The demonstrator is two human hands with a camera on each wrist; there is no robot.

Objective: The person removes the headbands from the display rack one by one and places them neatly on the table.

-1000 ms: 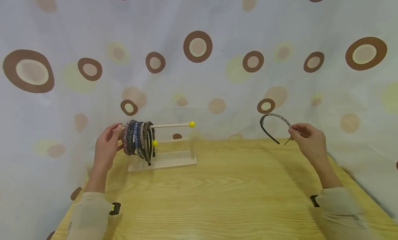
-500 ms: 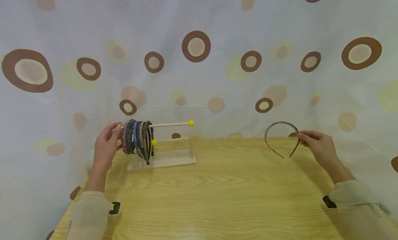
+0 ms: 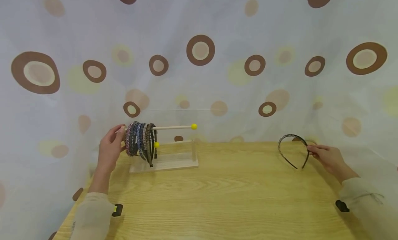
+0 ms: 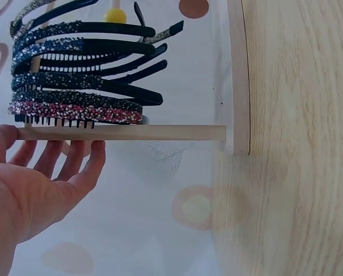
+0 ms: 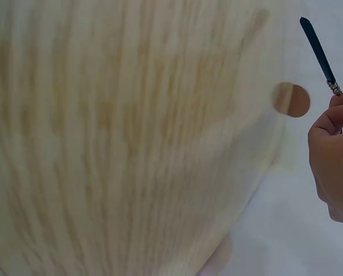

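Head view. The right hand [image 3: 329, 158] pinches one side of a thin dark headband [image 3: 293, 151] between thumb and fingertips, near the table's [image 3: 217, 198] far right corner. The band stands arched up, its two tips at or just above the wood; contact cannot be confirmed. The left hand [image 3: 110, 151] rests its fingers against the left end of the wooden rod [image 3: 172, 128] of a clear stand [image 3: 164, 162], which sits toward the far left edge. A row of headbands [image 3: 141, 141] hangs bunched at that end of the rod; the yellow-tipped right end is bare.

Left wrist view. The left hand [image 4: 36, 187] is loosely spread, fingertips touching the rod [image 4: 122, 133] from below, gripping nothing. The hanging headbands [image 4: 79, 80] lie packed side by side just beyond the fingers.

Right wrist view. The right hand's [image 5: 332, 149] fingers are curled round the band; only one dark tip of the headband [image 5: 318, 52] shows, above the fingers. The rest is out of frame.

Assessment. To set the band down well, both tips should meet the table before the pinch eases, well inside the edge, otherwise it is likely to tip over. The left hand's bracing of the stand appears sound.
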